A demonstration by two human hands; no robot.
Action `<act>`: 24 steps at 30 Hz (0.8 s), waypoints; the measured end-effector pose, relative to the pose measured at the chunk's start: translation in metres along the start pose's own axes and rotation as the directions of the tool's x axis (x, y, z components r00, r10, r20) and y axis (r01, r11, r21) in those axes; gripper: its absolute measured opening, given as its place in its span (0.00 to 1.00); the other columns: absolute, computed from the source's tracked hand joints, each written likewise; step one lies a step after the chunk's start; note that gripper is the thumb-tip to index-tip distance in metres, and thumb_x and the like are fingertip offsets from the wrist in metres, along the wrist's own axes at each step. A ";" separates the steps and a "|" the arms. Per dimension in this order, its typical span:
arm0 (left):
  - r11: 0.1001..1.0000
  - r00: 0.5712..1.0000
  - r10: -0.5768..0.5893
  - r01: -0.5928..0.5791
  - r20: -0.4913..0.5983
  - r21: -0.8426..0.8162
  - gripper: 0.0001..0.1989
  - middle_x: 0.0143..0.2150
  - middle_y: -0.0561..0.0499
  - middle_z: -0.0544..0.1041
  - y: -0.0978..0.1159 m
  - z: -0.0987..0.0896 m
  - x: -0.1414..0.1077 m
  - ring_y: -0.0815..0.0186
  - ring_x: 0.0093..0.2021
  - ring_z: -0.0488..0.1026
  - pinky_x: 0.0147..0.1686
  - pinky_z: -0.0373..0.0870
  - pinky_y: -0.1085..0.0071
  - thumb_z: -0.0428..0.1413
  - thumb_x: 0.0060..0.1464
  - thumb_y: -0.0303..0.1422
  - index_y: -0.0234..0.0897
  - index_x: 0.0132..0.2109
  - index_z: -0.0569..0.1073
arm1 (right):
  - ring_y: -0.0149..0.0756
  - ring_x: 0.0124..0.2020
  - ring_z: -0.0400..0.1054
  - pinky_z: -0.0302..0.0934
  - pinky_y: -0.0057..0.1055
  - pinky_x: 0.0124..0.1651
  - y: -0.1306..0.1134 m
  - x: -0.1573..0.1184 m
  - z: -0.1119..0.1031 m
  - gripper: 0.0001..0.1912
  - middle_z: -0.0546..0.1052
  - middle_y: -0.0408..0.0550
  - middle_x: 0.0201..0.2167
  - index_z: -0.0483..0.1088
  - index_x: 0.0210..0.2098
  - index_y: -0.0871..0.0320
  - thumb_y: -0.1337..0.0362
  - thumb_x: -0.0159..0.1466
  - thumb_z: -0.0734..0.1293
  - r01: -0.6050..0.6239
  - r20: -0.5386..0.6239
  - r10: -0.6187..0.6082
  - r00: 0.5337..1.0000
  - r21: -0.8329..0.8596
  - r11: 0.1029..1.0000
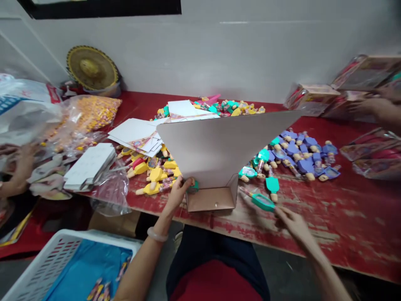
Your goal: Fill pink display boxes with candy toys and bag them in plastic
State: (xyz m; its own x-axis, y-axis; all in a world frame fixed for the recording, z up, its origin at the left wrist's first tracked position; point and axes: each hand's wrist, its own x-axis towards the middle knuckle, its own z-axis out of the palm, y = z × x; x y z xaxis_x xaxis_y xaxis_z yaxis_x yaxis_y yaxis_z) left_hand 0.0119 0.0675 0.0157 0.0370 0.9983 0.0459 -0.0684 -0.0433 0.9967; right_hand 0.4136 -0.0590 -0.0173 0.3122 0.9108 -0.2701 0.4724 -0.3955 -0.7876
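The person's left hand [178, 194], with a pale bangle [157, 234] on its wrist, sits at the front edge of an open, plain brown cardboard carton [211, 198]. The carton stands on the tabletop with its large, tapering grey-white flap [216, 146] raised and leaning away from the person. The left fingers [181, 180] are slightly spread against the flap's lower edge, just beside a small teal piece [193, 186] (whether they grip the cardboard or only rest on it, I cannot tell).

The right hand [293, 223], to the right of the carton, pinches a teal ice-lolly-shaped toy with a clear candy tube [260, 199], its fingers [280, 213] closed narrowly around the teal end.

The worn red-painted wooden tabletop [332, 213] carries loose heaps of yellow lolly-shaped toys [156, 177] on the left and purple-blue ones [300, 159] on the right. Flat white card blanks [134, 136] lie among the yellow heap. A white plastic crate lined with blue [40, 267] sits below the table's near edge. A co-worker's hands [372, 106] handle printed boxes at the upper right, and another person's hand [21, 165] shows at the far left.
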 end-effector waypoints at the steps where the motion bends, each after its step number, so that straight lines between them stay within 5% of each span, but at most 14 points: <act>1: 0.999 1.000 -0.020 0.020 -0.009 -0.030 0.21 0.41 0.50 0.77 -0.002 0.003 -0.005 0.62 0.44 0.72 0.45 0.70 0.67 0.61 0.54 0.48 0.37 0.46 0.73 | 0.51 0.25 0.74 0.70 0.42 0.28 -0.004 -0.020 -0.021 0.33 0.78 0.56 0.25 0.76 0.42 0.62 0.37 0.60 0.61 -0.017 -0.036 0.019 0.999 0.070 0.997; 3: 0.996 0.999 -0.047 0.044 -0.028 -0.075 0.20 0.44 0.49 0.77 -0.004 0.009 -0.012 0.61 0.47 0.72 0.47 0.70 0.67 0.61 0.54 0.47 0.37 0.47 0.73 | 0.49 0.30 0.78 0.74 0.41 0.33 -0.025 -0.055 -0.050 0.28 0.81 0.55 0.32 0.77 0.45 0.57 0.40 0.60 0.66 0.110 -0.099 -0.107 0.989 0.034 0.993; 5: 0.993 0.997 -0.063 0.058 -0.039 -0.103 0.19 0.46 0.48 0.78 -0.004 0.016 -0.013 0.61 0.48 0.73 0.50 0.70 0.66 0.61 0.54 0.46 0.38 0.46 0.74 | 0.47 0.38 0.79 0.76 0.40 0.41 -0.058 -0.076 -0.045 0.18 0.82 0.52 0.43 0.77 0.48 0.51 0.49 0.64 0.68 0.395 -0.078 -0.400 0.913 -0.070 0.916; 7: 0.991 0.997 -0.066 0.062 -0.036 -0.116 0.17 0.45 0.48 0.78 -0.003 0.022 -0.012 0.60 0.48 0.73 0.51 0.70 0.65 0.60 0.54 0.44 0.37 0.45 0.74 | 0.46 0.49 0.77 0.74 0.41 0.50 -0.092 -0.079 -0.007 0.13 0.79 0.52 0.51 0.76 0.50 0.48 0.59 0.68 0.66 0.710 -0.014 -0.721 0.693 -0.166 0.685; 9: 0.992 0.998 -0.052 0.048 -0.035 -0.116 0.13 0.43 0.49 0.78 0.000 0.026 -0.012 0.60 0.46 0.73 0.51 0.70 0.63 0.59 0.56 0.42 0.37 0.43 0.73 | 0.42 0.53 0.74 0.73 0.40 0.54 -0.115 -0.069 0.046 0.18 0.78 0.55 0.53 0.73 0.56 0.53 0.70 0.70 0.61 0.870 0.105 -0.880 0.463 -0.241 0.429; 10: 0.993 0.998 -0.041 0.037 -0.039 -0.111 0.12 0.42 0.49 0.78 0.001 0.028 -0.013 0.60 0.46 0.73 0.51 0.70 0.63 0.58 0.57 0.41 0.38 0.42 0.73 | 0.43 0.55 0.73 0.72 0.42 0.55 -0.123 -0.061 0.069 0.21 0.77 0.56 0.54 0.71 0.57 0.56 0.74 0.68 0.59 0.908 0.216 -0.902 0.373 -0.283 0.308; 12: 0.994 0.998 -0.027 0.022 -0.050 -0.105 0.10 0.41 0.50 0.77 0.002 0.029 -0.015 0.60 0.46 0.72 0.52 0.70 0.62 0.57 0.59 0.41 0.38 0.40 0.72 | 0.45 0.56 0.71 0.72 0.43 0.55 -0.132 -0.047 0.102 0.25 0.76 0.60 0.55 0.70 0.58 0.61 0.79 0.65 0.58 0.930 0.436 -0.856 0.277 -0.347 0.124; 15: 0.994 0.998 -0.037 0.031 -0.053 -0.103 0.11 0.39 0.50 0.76 0.002 0.032 -0.017 0.60 0.44 0.72 0.50 0.70 0.62 0.58 0.58 0.42 0.38 0.41 0.72 | 0.48 0.56 0.70 0.71 0.43 0.54 -0.147 -0.038 0.121 0.22 0.74 0.63 0.56 0.72 0.55 0.65 0.78 0.63 0.62 0.915 0.626 -0.726 0.284 -0.403 0.010; 19: 0.994 0.996 -0.052 0.046 -0.066 -0.095 0.15 0.40 0.50 0.75 -0.001 0.038 -0.017 0.62 0.43 0.71 0.47 0.70 0.65 0.58 0.57 0.43 0.37 0.44 0.72 | 0.50 0.54 0.70 0.66 0.46 0.58 -0.186 -0.037 0.148 0.13 0.77 0.67 0.49 0.75 0.47 0.68 0.76 0.64 0.64 0.903 0.695 -0.635 0.338 -0.431 0.009; 22: 0.997 0.993 -0.055 0.048 -0.105 -0.066 0.16 0.37 0.52 0.74 -0.002 0.033 -0.019 0.63 0.41 0.71 0.46 0.69 0.66 0.59 0.56 0.46 0.38 0.41 0.70 | 0.49 0.58 0.67 0.63 0.43 0.61 -0.196 -0.028 0.162 0.17 0.74 0.68 0.54 0.72 0.53 0.70 0.75 0.65 0.63 0.908 0.615 -0.687 0.387 -0.383 0.169; 24: 0.998 0.983 -0.044 0.050 -0.177 0.030 0.16 0.35 0.52 0.74 -0.002 0.021 -0.025 0.63 0.40 0.71 0.45 0.69 0.67 0.58 0.56 0.47 0.38 0.39 0.70 | 0.44 0.58 0.68 0.65 0.38 0.59 -0.179 -0.014 0.151 0.21 0.72 0.62 0.57 0.67 0.59 0.65 0.73 0.67 0.62 0.864 0.402 -0.771 0.494 -0.328 0.382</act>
State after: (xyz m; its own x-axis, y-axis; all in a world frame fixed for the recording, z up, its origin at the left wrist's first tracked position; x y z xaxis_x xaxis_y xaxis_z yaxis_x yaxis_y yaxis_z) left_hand 0.0324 0.0416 0.0137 -0.1370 0.9905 -0.0107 -0.0369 0.0057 0.9993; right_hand 0.2006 0.0168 0.0441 -0.5415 0.8022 0.2517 0.7206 0.5970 -0.3526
